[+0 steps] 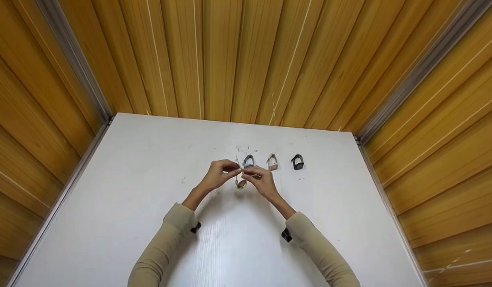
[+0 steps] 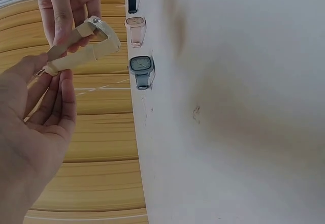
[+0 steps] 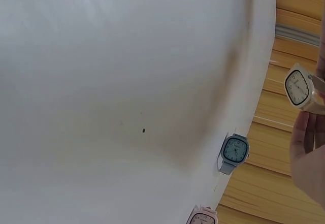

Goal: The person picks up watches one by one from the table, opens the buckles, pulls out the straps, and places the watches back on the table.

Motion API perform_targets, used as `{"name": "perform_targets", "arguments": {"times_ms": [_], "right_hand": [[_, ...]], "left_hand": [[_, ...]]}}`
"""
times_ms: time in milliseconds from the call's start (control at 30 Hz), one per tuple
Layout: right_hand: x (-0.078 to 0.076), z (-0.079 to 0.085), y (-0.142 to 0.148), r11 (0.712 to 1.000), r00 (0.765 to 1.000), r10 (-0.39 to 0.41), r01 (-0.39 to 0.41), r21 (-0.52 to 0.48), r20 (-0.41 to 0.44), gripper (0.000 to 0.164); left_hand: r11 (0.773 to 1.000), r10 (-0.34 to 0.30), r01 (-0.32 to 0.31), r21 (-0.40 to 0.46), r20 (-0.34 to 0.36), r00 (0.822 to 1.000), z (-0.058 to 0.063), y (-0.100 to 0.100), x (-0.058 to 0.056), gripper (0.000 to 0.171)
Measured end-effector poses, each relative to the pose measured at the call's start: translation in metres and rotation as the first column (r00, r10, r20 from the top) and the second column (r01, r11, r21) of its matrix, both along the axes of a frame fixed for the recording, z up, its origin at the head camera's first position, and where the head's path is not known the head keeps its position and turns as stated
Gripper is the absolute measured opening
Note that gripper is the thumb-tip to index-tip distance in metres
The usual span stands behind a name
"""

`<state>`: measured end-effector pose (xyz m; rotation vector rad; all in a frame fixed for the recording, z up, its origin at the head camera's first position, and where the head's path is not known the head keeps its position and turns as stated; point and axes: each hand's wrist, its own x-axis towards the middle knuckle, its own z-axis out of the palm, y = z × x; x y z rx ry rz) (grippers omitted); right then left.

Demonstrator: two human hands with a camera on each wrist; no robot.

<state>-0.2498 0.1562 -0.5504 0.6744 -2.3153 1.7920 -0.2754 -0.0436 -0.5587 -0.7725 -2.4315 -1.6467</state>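
Observation:
A cream wristwatch (image 2: 81,54) is held up off the table between both hands, its strap bent into a loop. My left hand (image 1: 219,174) pinches the strap near a small metal buckle (image 2: 39,72). On the opposite side, my right hand (image 1: 262,180) pinches the strap between thumb and fingers. The pale square dial (image 3: 297,87) shows in the right wrist view. In the head view, the fingertips of both hands meet above the watch case and cover part of the strap.
Just beyond the hands stands a blue-grey watch (image 1: 248,161). To its right are a pink watch (image 1: 272,162) and a black watch (image 1: 298,162) in a row. The white table (image 1: 150,159) has small dark marks and is bordered by wood-patterned walls (image 1: 218,59).

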Motion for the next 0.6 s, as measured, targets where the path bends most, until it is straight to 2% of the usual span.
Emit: {"name": "perform_targets", "arguments": {"times_ms": [200, 367, 600], "right_hand": [[0.0003, 0.0014, -0.0042, 0.999, 0.999, -0.003, 0.002, -0.033, -0.038, 0.019], [0.0008, 0.0033, -0.0061, 1.000, 0.999, -0.015, 0.014, -0.024, -0.048, 0.017], [0.0013, 0.0026, -0.0037, 1.000, 1.000, -0.015, 0.015, 0.002, -0.024, 0.018]], "left_hand": [[1.000, 0.008, -0.009, 0.020, 0.033, 0.999, 0.0030, 0.0002, 0.0000, 0.016], [0.999, 0.027, -0.028, 0.020, 0.047, 0.999, 0.0033, 0.0008, -0.0016, 0.015], [0.995, 0.049, -0.056, 0.080, 0.076, 0.996, 0.0030, -0.0031, -0.0049, 0.016]]}}
